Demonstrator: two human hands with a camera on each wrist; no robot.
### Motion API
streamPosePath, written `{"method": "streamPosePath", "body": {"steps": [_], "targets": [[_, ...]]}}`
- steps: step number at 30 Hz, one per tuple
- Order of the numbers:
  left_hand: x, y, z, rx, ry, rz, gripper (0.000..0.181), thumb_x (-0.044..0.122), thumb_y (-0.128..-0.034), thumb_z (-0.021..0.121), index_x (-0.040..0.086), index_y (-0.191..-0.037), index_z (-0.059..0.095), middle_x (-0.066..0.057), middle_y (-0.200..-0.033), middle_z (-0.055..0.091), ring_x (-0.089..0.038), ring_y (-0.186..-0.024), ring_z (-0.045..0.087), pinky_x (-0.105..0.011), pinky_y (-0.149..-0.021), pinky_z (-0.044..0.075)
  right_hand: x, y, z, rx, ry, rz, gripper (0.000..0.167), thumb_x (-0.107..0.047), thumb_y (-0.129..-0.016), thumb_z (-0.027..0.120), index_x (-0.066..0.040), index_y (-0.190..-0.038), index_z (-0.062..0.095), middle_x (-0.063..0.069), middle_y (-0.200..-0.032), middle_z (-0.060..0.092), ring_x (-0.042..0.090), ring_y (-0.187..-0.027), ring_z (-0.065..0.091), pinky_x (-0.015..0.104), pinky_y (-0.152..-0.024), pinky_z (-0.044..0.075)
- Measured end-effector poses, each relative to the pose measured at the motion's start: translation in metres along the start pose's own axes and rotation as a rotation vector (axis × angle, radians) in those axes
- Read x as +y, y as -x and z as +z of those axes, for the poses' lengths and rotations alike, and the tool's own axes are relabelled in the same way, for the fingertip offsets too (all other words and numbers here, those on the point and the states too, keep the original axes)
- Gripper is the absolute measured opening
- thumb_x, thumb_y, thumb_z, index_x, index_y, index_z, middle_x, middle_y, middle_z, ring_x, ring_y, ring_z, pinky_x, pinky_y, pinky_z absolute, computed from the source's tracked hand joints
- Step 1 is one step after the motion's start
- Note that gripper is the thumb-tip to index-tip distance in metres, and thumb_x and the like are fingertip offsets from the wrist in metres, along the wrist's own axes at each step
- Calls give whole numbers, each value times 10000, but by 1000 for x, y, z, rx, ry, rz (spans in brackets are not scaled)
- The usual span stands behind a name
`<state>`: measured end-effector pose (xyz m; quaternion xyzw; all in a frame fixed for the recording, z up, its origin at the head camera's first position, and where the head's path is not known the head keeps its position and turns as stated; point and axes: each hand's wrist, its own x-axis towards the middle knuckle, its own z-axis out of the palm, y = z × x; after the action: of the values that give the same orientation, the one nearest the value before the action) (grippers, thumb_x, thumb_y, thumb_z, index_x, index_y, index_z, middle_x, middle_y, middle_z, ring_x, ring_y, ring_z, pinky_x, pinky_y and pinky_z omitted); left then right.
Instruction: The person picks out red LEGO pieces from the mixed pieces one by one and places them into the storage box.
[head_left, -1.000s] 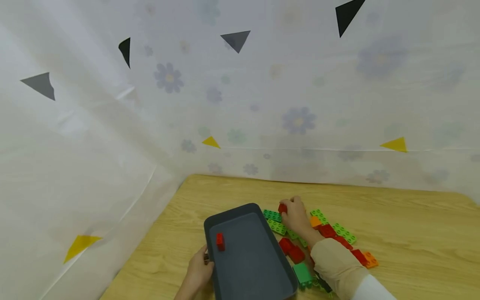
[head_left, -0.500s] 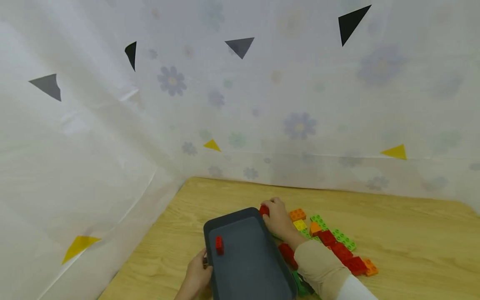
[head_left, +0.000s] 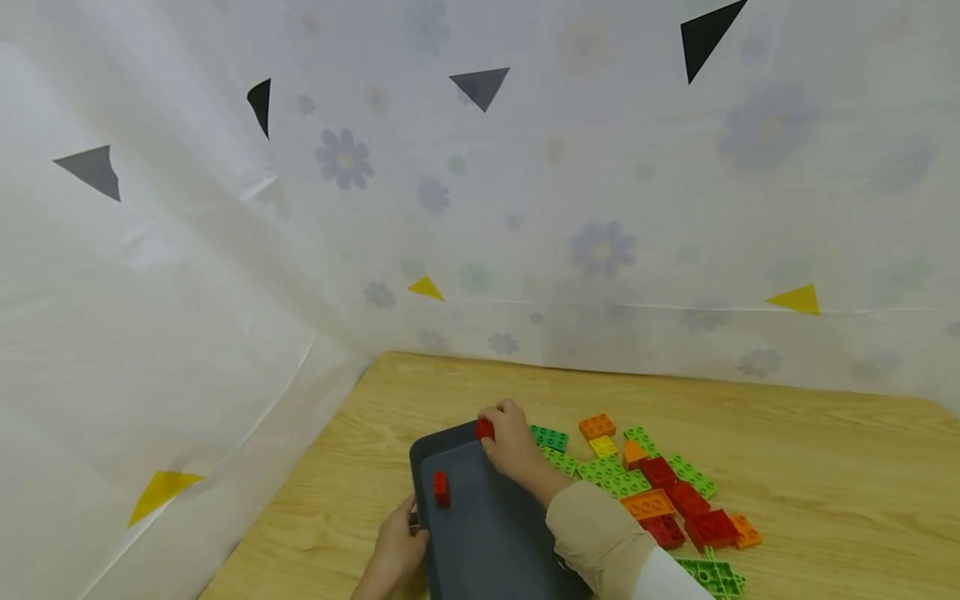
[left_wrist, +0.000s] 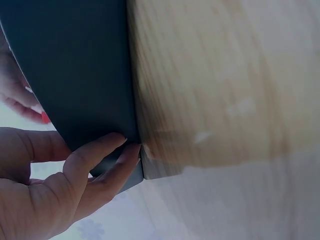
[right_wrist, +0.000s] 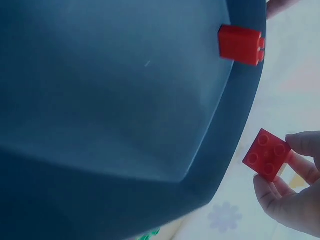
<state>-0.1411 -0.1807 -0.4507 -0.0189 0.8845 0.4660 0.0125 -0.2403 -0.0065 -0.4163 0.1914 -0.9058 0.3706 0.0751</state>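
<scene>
My left hand (head_left: 396, 543) grips the left edge of a dark grey rectangular tray (head_left: 480, 525). In the left wrist view its fingertips press on the tray's outer wall (left_wrist: 90, 65). A small red toy brick (head_left: 441, 489) lies inside the tray near the left wall, its studs facing sideways in the right wrist view. My right hand (head_left: 513, 446) pinches another red brick (right_wrist: 266, 155) between thumb and fingers, at the tray's far end. Four round studs would be too exact in the head view, but studs show clearly in the right wrist view.
To the tray's right, loose bricks spread over the wooden table (head_left: 825, 483): green bricks (head_left: 600, 468), an orange brick (head_left: 597, 427), a yellow brick (head_left: 603, 447) and red bricks (head_left: 686, 498). A flower-patterned white sheet (head_left: 525, 208) hangs behind and at the left.
My right hand has carried the red brick leftward from the brick pile to the tray's far end. Bricks that the arm covered now show. The left hand keeps its hold on the tray.
</scene>
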Motion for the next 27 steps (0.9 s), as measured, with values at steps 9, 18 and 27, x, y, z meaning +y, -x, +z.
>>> {"method": "streamPosePath", "body": {"steps": [9, 18, 27], "targets": [[-1, 0, 0, -2, 15, -19, 556, -128, -758, 483, -226, -1287, 339, -343, -1027, 592, -363, -913, 622, -379, -738, 572, -13, -2, 18, -51, -45, -11, 291, -9, -799, 658, 10, -1088, 630, 220, -1103, 522, 358, -977, 536, 420, -730, 545], [1, -3, -1, -12, 5, -32, 556, -113, -771, 483, -214, -1297, 334, -348, -1063, 578, -373, -940, 613, -395, -757, 567, -13, 1, 27, -129, -10, 41, 295, -11, -777, 676, 13, -1069, 647, 228, -1091, 523, 354, -950, 543, 431, -727, 534], [0, -2, -1, -14, 19, -46, 549, -111, -769, 480, -224, -1287, 338, -342, -1038, 586, -353, -913, 621, -396, -755, 567, -12, 6, 35, -249, 82, -12, 276, -22, -753, 705, 0, -1024, 663, 195, -1022, 548, 317, -899, 574, 378, -716, 536]]}}
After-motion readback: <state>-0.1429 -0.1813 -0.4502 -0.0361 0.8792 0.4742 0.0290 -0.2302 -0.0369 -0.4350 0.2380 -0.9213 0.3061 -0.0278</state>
